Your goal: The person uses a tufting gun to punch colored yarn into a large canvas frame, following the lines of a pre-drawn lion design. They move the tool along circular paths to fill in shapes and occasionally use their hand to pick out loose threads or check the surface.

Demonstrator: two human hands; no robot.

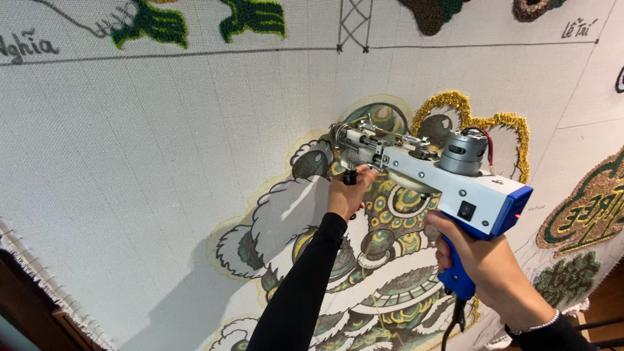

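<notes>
Head view: the tufting gun [429, 172] is pressed nose-first against the stretched cloth [162, 162], its needle end at the upper left edge of the printed lion figure [364, 273], just beside the gold tufted outline [481, 120]; the left hand [348, 192] is wrapped tight round the small black front knob under the gun's nose, fingers closed on it; the right hand [484, 260] is clenched on the blue rear handle, forefinger side up near the trigger, though whether the trigger is pulled I cannot tell; a black cord hangs from the handle's foot.

To do this well, I judge: keep the foot flat and firmly against the cloth so the needle bites fully; let the left hand steer along the printed line while the right only pushes and carries the weight; travel the way the nose is built to run, at an even pace, so the rows sit close without gaps; keep the yarn and cord free of the moving parts and of the sleeves [305, 292].
</notes>
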